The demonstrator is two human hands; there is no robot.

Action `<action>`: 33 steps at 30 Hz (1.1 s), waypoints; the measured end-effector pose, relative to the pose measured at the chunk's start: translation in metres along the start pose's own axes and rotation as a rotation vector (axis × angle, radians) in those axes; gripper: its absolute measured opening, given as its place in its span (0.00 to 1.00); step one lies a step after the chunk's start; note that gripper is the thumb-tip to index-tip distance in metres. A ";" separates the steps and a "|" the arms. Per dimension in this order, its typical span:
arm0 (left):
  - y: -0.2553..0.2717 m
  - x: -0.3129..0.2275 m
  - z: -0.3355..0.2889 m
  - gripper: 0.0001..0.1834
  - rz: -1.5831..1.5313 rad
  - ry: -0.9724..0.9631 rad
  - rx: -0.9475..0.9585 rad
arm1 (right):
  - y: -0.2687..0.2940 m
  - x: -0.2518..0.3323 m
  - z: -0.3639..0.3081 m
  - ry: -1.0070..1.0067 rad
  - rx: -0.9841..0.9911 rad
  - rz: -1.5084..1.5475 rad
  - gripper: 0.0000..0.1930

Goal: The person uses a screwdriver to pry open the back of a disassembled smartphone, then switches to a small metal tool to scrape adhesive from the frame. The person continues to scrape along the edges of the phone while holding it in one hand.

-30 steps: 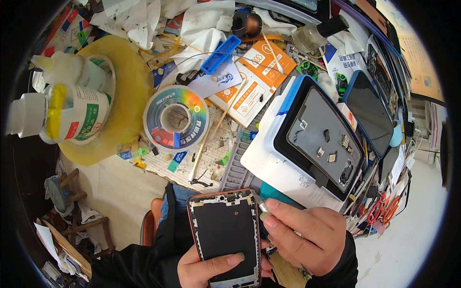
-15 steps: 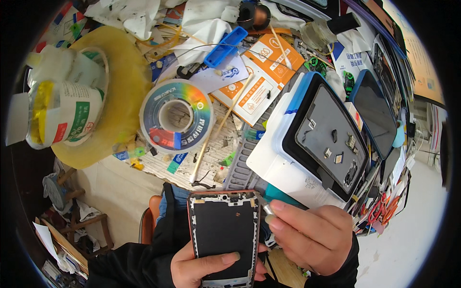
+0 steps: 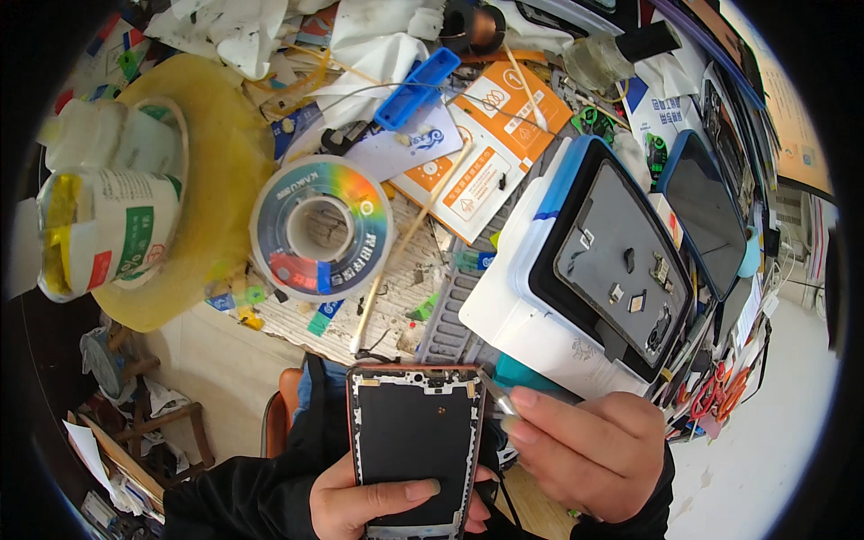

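The left hand (image 3: 360,506) grips a seemingly screenless phone frame (image 3: 418,450), whitish residue (image 3: 438,391) apparently left along its rim; the right hand (image 3: 589,450) pinches a slim metal tool (image 3: 502,402).

At lower centre, the picture's bottom edge crops the opened phone (image 3: 416,441), which hides part of the left hand (image 3: 358,504); the right hand (image 3: 589,450) covers part of the metal tool (image 3: 505,403). Right of centre, several loose parts (image 3: 637,301) are too small to identify.

A red-edged phone frame (image 3: 418,445), black inside, faces up, a slim silver tool (image 3: 502,401) at its upper-right corner.
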State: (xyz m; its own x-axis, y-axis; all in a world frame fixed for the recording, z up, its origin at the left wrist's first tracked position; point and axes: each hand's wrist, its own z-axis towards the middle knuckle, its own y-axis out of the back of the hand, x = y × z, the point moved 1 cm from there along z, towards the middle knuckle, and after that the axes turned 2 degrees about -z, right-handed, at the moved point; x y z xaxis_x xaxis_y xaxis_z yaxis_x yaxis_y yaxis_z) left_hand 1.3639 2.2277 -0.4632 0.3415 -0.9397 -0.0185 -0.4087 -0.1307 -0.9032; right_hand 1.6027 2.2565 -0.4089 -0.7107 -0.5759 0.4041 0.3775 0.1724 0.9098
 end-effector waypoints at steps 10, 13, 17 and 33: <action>0.002 0.000 0.000 0.26 0.001 -0.010 -0.028 | -0.003 0.003 -0.001 0.022 0.018 -0.013 0.14; 0.003 0.001 -0.003 0.27 -0.053 0.033 -0.065 | -0.003 0.003 -0.002 0.007 0.008 -0.002 0.15; 0.004 0.003 -0.005 0.29 -0.116 0.088 -0.102 | -0.004 0.003 -0.002 0.010 0.001 -0.004 0.15; 0.004 -0.006 -0.007 0.29 -0.109 0.169 -0.126 | -0.010 -0.016 -0.004 0.107 -0.037 0.133 0.17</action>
State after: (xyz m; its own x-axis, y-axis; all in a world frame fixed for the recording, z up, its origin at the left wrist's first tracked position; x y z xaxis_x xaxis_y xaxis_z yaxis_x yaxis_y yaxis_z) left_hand 1.3544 2.2310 -0.4636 0.2469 -0.9561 0.1576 -0.4835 -0.2625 -0.8351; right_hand 1.6125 2.2606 -0.4250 -0.5861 -0.6322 0.5067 0.4875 0.2243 0.8438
